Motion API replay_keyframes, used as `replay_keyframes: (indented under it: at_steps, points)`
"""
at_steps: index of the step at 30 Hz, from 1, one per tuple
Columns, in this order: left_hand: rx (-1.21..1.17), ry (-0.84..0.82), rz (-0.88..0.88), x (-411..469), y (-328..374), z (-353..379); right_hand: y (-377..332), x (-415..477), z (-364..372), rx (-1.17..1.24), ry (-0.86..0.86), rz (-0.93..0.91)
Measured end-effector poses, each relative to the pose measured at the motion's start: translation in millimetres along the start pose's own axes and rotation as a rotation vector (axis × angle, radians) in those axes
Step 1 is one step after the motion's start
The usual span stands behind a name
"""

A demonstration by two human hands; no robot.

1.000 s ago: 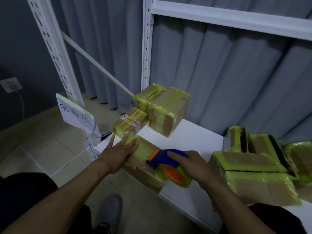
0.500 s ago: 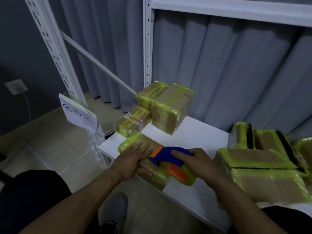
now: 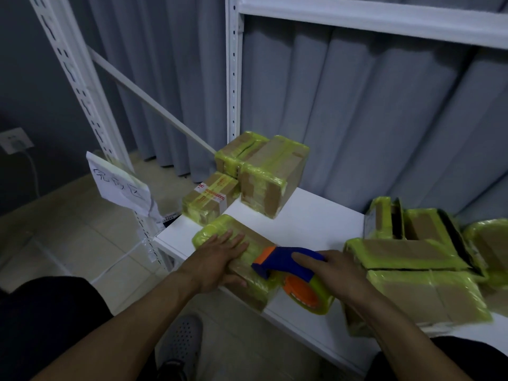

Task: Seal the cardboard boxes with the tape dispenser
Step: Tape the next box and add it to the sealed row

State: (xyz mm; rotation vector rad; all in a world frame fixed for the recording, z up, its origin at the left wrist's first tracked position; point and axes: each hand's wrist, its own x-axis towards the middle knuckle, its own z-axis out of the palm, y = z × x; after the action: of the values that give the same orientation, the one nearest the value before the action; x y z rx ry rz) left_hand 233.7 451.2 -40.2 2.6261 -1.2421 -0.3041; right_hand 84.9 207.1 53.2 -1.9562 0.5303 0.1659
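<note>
White shelf board [image 3: 316, 232] on a steel rack, grey curtain [image 3: 384, 119] behind. The cardboard box [image 3: 258, 239] you are working on sits at the shelf's front-left corner. Its long axis runs far-left to near-right.

Your left hand [image 3: 217, 259] lies flat on the top face, fingers straight and spread, pressing the far-left half. Your right hand [image 3: 338, 276] has its fingers curled round the blue handle of the tape dispenser [image 3: 288, 262]. The dispenser's mouth rests on the box top just beside your left fingers, and the roll hangs past the near-right end.

Judgement: the dispenser lies along the long axis, right of the anchoring hand, so a stroke toward the near-right end looks the natural line. Keep the left hand planted.
</note>
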Motion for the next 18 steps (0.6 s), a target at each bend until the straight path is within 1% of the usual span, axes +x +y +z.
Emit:
replay_keyframes:
  at_steps: [2, 4, 6, 8, 11, 18]
  points:
    - [0.023, -0.047, -0.014, -2.8, 8.6, -0.8, -1.0, 1.6, 7.0, 0.021, -0.009, -0.006]
    - [-0.021, -0.062, -0.036, -4.8, 20.1, 2.7, -2.7, 5.0, 16.2, 0.048, -0.013, -0.008]
    - [-0.083, -0.02, -0.084, -4.0, 22.4, 7.1, -4.7, 9.6, 23.4, 0.065, -0.011, -0.013]
    - [-0.081, 0.02, -0.115, -2.2, 15.6, 8.9, -5.2, 13.6, 26.6, 0.068, -0.021, -0.012]
    - [-0.064, 0.039, -0.117, -1.3, 8.9, 10.3, -4.3, 14.6, 25.2, 0.059, -0.032, -0.005]
    - [-0.057, 0.019, -0.097, 1.4, 7.4, 6.0, 3.4, 0.9, 8.2, 0.034, -0.004, -0.024]
